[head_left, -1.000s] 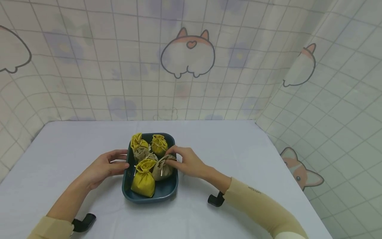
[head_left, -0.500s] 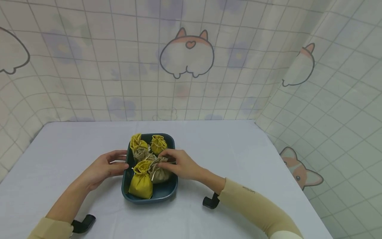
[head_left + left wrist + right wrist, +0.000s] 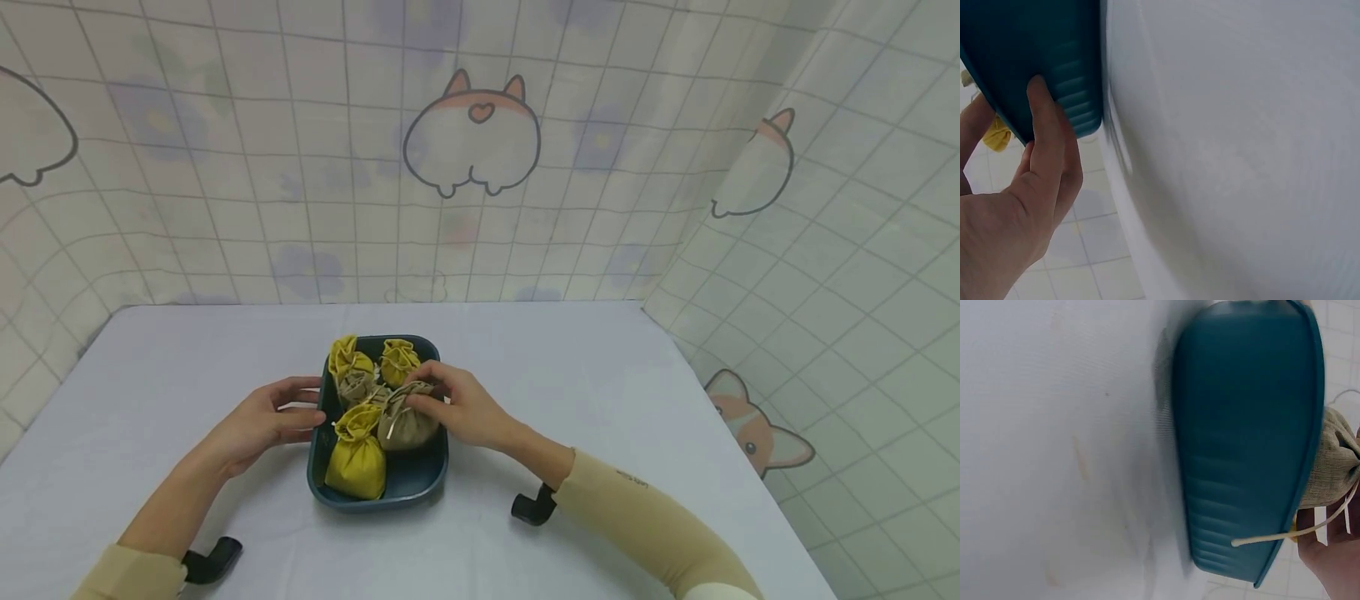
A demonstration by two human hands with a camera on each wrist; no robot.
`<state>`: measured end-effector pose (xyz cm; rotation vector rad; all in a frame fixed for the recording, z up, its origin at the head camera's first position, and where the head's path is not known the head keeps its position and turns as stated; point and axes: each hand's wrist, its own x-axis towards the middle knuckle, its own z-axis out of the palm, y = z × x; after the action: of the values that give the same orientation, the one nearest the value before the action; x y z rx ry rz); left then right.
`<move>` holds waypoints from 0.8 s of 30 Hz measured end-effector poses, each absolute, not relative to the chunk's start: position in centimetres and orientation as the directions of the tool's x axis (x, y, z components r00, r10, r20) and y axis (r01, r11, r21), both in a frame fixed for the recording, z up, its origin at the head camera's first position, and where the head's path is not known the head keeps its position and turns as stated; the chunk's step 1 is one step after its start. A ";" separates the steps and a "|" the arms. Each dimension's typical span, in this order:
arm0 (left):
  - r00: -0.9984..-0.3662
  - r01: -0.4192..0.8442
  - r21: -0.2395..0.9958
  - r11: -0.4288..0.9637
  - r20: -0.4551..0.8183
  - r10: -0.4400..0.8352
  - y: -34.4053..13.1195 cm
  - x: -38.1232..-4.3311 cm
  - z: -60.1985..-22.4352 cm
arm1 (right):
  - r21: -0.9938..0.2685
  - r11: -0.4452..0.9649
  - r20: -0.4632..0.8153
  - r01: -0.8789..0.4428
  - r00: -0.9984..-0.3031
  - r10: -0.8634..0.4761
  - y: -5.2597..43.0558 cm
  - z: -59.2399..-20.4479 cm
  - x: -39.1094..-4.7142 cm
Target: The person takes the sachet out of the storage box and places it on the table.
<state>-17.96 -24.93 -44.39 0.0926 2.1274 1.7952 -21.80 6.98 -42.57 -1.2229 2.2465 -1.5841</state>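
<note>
A dark teal plastic bin (image 3: 417, 483) stands on the table, holding several small yellow and beige drawstring pouches. My left hand (image 3: 258, 423) grips its left wall; the left wrist view has fingers against the outer side and the thumb at the rim. With thumb and fingers my right hand (image 3: 468, 408) pinches the gathered neck of a beige drawstring pouch (image 3: 408, 429). In the right wrist view that beige pouch (image 3: 1325, 478) shows above the rim, its cord hanging over the bin's outside. Close beside it sits a yellow pouch (image 3: 356, 467) in the near left part.
Farther back in the bin are a yellow pouch (image 3: 352, 358) at the left, another yellow pouch (image 3: 399, 360) at the right, and a crumpled beige pouch (image 3: 356, 386). A white cloth covers the table (image 3: 570, 375). Behind hangs a checked curtain (image 3: 337, 167) with corgi drawings.
My right hand moved left with the beige pouch, then slightly back right and up. The near yellow pouch has shifted a little left. My left hand stays on the bin.
</note>
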 end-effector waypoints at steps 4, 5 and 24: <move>-0.935 -0.182 0.963 0.198 -0.231 0.267 -24.8 -17.9 -44.1 | -0.858 0.086 0.336 -0.507 -0.679 -0.653 7.4 -41.7 -21.9; -0.935 -0.184 0.963 0.197 -0.233 0.266 -24.8 -17.9 -44.0 | -0.862 0.079 0.339 -0.501 -0.684 -0.646 7.5 -41.4 -21.9; -0.936 -0.194 0.964 0.182 -0.237 0.260 -24.7 -17.9 -44.2 | -0.847 0.038 0.471 -0.530 -0.783 -0.407 12.9 -39.4 -24.7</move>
<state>-17.85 -24.71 -44.17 0.0627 2.1168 1.8083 -24.74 12.87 -39.42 -1.0576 2.3332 -1.9865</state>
